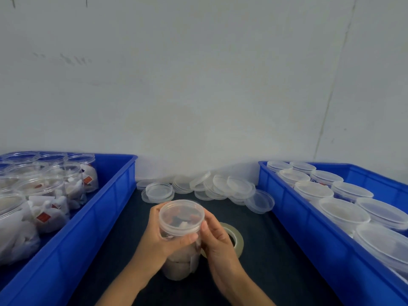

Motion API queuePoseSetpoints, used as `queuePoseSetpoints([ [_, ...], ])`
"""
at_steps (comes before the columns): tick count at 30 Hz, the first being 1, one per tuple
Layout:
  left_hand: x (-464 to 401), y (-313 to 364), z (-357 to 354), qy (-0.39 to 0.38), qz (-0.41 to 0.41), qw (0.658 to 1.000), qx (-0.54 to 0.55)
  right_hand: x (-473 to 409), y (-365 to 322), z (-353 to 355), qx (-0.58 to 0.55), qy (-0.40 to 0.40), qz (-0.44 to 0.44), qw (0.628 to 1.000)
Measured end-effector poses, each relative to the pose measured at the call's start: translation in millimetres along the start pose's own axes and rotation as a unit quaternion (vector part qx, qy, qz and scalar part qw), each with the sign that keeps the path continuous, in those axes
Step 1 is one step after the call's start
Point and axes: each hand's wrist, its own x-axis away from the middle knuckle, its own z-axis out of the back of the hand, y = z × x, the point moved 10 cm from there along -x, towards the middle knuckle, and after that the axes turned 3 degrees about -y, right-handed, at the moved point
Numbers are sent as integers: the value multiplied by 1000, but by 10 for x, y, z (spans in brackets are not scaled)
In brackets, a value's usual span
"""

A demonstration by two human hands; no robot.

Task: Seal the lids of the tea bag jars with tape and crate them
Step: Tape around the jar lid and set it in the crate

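A clear plastic jar of tea bags [180,259] with a translucent lid [181,212] on top is in the middle, above the dark table. My left hand [160,237] grips the jar just under the lid, thumb across the front. My right hand [217,239] touches the jar's right side near the lid with its fingers curled toward it. A roll of clear tape [235,238] lies flat on the table behind my right hand, partly hidden by it.
A blue crate [106,208] on the left holds several open jars of tea bags [44,195]. A blue crate [293,208] on the right holds several lidded jars [344,210]. Loose lids [205,186] are piled against the wall at the back.
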Motion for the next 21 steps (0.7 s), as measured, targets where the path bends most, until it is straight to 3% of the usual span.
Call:
queuePoseSetpoints([
  [12, -59, 194, -86, -59, 10, 995, -83, 146, -263, 79, 110, 21, -71, 991],
  [21, -167, 1204, -653, -50, -30, 994, -90, 362, -1289, 487, 183, 93, -7, 979],
])
